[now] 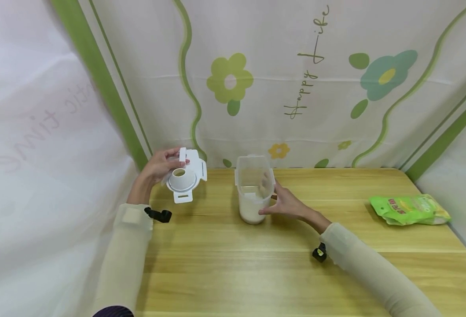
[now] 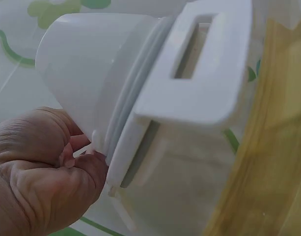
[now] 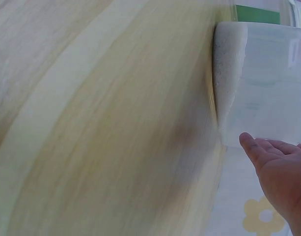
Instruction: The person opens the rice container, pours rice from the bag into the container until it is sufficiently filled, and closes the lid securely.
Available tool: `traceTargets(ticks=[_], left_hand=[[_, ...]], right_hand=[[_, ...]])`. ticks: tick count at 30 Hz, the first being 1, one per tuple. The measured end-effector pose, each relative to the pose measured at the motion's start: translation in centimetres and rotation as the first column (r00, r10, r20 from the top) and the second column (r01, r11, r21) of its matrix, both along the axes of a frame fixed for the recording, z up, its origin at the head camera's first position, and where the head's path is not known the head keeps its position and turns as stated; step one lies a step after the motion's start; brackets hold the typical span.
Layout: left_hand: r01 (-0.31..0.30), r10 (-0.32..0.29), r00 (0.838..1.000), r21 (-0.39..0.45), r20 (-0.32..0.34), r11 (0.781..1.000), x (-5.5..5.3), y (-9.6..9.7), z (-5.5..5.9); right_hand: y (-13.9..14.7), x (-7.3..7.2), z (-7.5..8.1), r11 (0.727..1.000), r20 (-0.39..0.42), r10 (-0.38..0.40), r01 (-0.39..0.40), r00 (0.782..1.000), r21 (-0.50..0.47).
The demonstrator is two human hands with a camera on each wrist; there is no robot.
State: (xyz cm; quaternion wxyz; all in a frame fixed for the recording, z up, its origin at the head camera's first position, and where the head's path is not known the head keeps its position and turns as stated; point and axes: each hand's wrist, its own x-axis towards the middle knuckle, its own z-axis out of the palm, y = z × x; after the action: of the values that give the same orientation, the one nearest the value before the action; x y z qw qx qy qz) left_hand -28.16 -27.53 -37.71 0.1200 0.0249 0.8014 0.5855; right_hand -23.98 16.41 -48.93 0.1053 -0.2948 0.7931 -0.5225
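On the table [image 1: 217, 273] before me, the container [image 1: 251, 199] stood right of the lid [image 1: 187, 179] in my left hand [image 1: 158, 166], left of the packet [image 1: 410, 209].

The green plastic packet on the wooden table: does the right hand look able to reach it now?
Probably yes: no object shows between the right hand and the green plastic packet, though the hand would first have to leave the tall clear plastic container.
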Motion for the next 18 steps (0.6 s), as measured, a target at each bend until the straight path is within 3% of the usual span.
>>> traceTargets(ticks=[18], left_hand=[[-0.03, 0.029, 0.997, 0.007, 0.073, 1.0, -0.9, -2.7, -4.8]], right_hand=[[-0.1, 0.0, 0.0, 1.0, 0.016, -0.021, 0.021, 1.0, 0.021]])
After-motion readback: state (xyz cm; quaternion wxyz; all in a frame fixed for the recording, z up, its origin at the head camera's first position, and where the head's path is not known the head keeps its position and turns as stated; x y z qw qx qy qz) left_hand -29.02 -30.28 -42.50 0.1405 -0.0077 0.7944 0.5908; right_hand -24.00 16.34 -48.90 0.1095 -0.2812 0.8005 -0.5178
